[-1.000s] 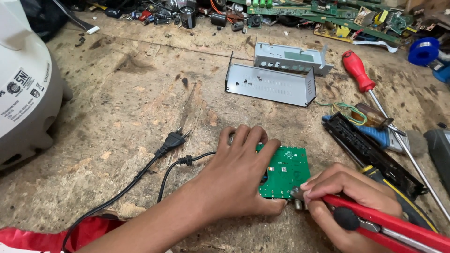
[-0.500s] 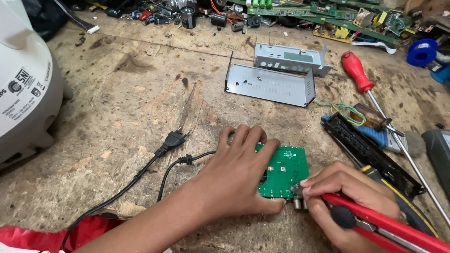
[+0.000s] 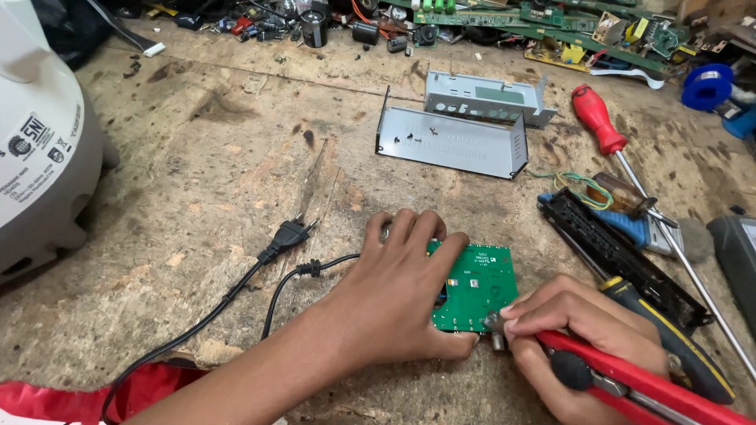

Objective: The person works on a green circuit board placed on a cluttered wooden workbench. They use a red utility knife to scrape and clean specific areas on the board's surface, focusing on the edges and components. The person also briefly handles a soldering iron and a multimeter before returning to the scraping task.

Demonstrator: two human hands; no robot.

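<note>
My left hand [image 3: 394, 287] is lying on the circuit board [image 3: 476, 287], my right hand [image 3: 579, 334] at its right corner; metal casing [image 3: 457, 130] is sitting farther back, plug [image 3: 287, 234] left.

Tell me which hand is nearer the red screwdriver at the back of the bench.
Right. The right hand, gripping a red-handled tool at the green board's corner, sits below the red screwdriver. The left hand, pressed flat on the board, is farther left.
</note>
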